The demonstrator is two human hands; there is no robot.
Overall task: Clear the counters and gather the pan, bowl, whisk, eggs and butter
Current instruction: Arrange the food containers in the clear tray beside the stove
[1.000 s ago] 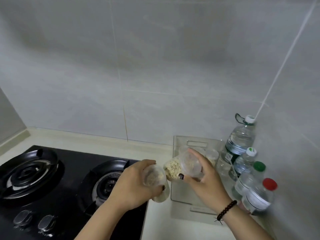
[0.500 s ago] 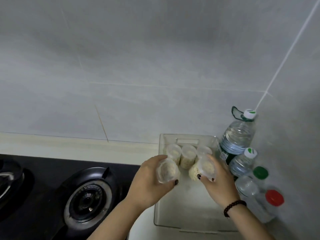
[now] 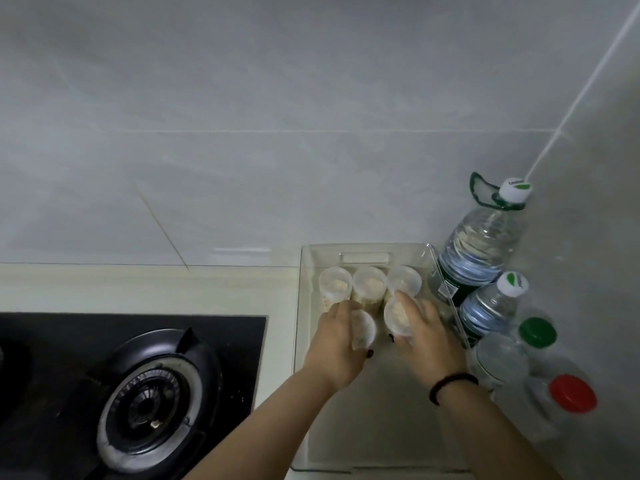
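My left hand (image 3: 337, 344) grips a small clear lidded cup of pale crumbs (image 3: 364, 330) inside a clear plastic tray (image 3: 298, 306) on the counter. My right hand (image 3: 427, 336) grips a second such cup (image 3: 398, 315) just right of it. Both cups sit low in the tray, right in front of a row of three similar cups (image 3: 369, 282) along the tray's far wall. No pan, bowl, whisk, eggs or butter is in view.
A black gas hob (image 3: 104, 375) with a round burner (image 3: 152, 400) lies left of the tray. Several water bottles (image 3: 481, 251) and jars with green (image 3: 537, 332) and red (image 3: 571, 393) lids crowd the right corner against the tiled wall.
Both hands carried their cups from above the hob's edge rightward and down into the tray, up to the row of three cups. The view swung right.
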